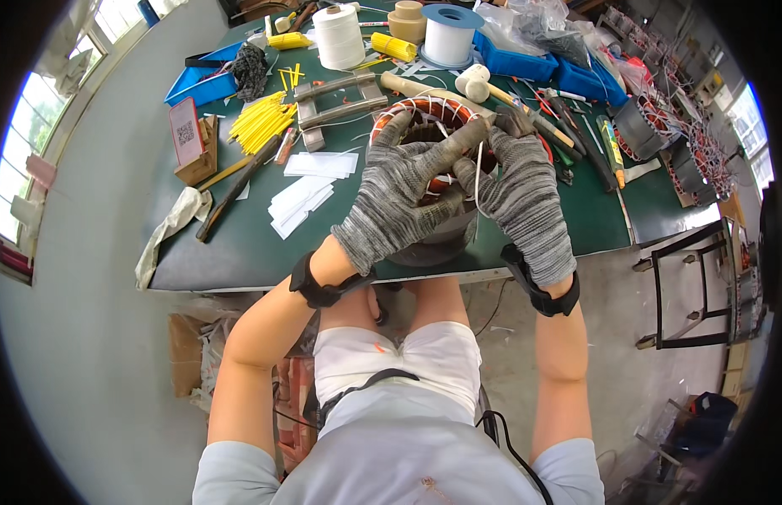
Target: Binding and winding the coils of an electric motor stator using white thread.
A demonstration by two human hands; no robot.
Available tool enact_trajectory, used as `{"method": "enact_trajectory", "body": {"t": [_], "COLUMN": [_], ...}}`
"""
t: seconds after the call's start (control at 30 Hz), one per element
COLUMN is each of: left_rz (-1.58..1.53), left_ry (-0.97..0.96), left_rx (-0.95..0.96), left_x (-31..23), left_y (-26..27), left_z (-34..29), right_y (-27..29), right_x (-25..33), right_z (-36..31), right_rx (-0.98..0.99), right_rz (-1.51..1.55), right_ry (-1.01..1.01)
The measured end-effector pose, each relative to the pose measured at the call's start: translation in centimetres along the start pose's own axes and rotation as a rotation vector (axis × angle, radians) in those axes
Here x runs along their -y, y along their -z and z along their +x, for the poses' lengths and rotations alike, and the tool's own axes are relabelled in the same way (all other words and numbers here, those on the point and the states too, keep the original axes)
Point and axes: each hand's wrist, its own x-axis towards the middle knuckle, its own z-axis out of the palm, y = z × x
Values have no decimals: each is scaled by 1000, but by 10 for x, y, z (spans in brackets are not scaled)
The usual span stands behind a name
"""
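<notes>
Copper-wound stator [433,114] upright, bore axis vertical, both gloved hands, left hand [399,198], right hand [521,198], gripping its white cord [478,172].

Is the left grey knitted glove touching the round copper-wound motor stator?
Touching: the head view shows the left hand lying across the stator, fingers over its rim.

**A workshop room in daylight**

A green-topped workbench [239,244] is standing on a grey concrete floor [88,353]. Daylight is coming in through windows [8,185] on the left side — another bright window [757,118] is showing at the far right. A dark metal frame stand [686,286] is standing beside the bench, and cardboard [185,353] is lying under the bench.
</notes>
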Motion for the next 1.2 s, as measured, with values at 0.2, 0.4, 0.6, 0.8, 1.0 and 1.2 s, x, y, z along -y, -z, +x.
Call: {"method": "enact_trajectory", "body": {"t": [0.2,0.4,0.6,0.8,1.0,1.2], "left_rz": [5,-71,16,-111,71,76], "left_ry": [-17,177,97,185,99,43], "left_rx": [-16,59,-88,-164,-13,-51], "left_x": [2,7,-1,0,4,2], "left_y": [-2,-10,-8,-13,-7,-3], "left_z": [0,-8,-5,-5,-8,-9], "right_y": [3,0,4,19,20,59], "right_x": [-5,-11,-7,-6,35,29], "right_z": [-3,-8,2,3,-79,-159], "right_rx": [-2,41,-212,-381,-381,-440], "right_rz": [10,330,418,698,1204,1403], "right_ry": [75,-31,-56,-21,-510,-679]}}
